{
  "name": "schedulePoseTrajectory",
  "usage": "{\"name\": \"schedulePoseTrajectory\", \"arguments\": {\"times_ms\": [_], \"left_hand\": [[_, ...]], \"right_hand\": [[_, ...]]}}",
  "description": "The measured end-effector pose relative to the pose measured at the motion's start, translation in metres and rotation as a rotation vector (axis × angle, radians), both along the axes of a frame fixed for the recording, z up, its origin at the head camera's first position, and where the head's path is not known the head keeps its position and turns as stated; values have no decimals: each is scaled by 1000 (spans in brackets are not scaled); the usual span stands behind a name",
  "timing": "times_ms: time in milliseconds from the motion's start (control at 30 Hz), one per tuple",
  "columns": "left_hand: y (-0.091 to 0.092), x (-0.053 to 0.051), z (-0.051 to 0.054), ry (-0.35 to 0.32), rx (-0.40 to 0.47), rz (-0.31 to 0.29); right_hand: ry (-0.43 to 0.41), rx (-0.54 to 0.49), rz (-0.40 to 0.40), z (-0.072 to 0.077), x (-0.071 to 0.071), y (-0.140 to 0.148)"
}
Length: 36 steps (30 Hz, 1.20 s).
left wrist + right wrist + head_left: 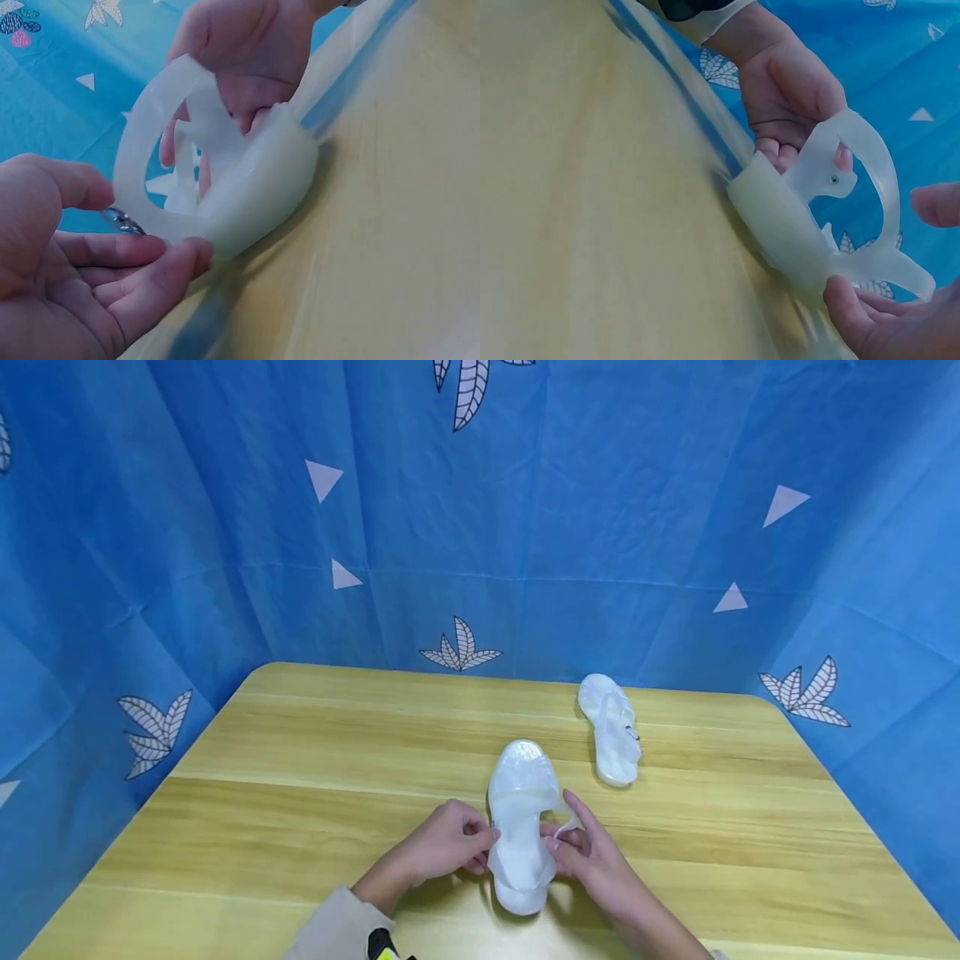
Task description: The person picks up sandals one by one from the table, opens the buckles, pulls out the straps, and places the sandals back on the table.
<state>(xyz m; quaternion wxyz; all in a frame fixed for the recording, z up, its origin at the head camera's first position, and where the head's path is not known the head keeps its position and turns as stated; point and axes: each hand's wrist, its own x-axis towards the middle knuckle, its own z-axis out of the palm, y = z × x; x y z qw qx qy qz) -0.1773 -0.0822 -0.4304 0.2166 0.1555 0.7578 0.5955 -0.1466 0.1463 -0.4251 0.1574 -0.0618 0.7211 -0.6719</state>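
Observation:
A whitish translucent sandal (522,777) stands on the table between both hands, its heel end toward the person. The left hand (448,842) pinches its left side; in the left wrist view the fingers of that hand (90,277) are at a small metal buckle (124,220) on the strap. On the other side the right hand (592,860) has its thumb and fingers around the loose side strap (567,827). The right wrist view shows the right hand's thumb (846,304) against the sandal (780,217), with the index finger held apart.
A second matching sandal (609,731) lies farther back to the right on the wooden table (337,735). Behind the table hangs a blue cloth (600,527) with leaf and triangle prints.

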Motion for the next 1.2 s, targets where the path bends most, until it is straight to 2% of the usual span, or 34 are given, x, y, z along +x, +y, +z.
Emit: {"name": "schedulePoseTrajectory", "arguments": {"times_ms": [300, 533, 867, 1067, 1200], "left_hand": [[-9, -19, -7, -50, 100, 97], [-7, -32, -7, -52, 112, 194], [-1, -54, -1, -11, -9, 296], [4, -64, 6, -1, -79, 318], [5, -72, 8, 24, -157, 328]], "right_hand": [[-16, -58, -48, -3, -30, -11], [-28, -76, -111, -4, -49, -23], [-18, -61, -138, -6, -75, -33], [-6, -70, -153, -7, -84, -37], [-4, -67, -165, -7, -90, -39]]}}
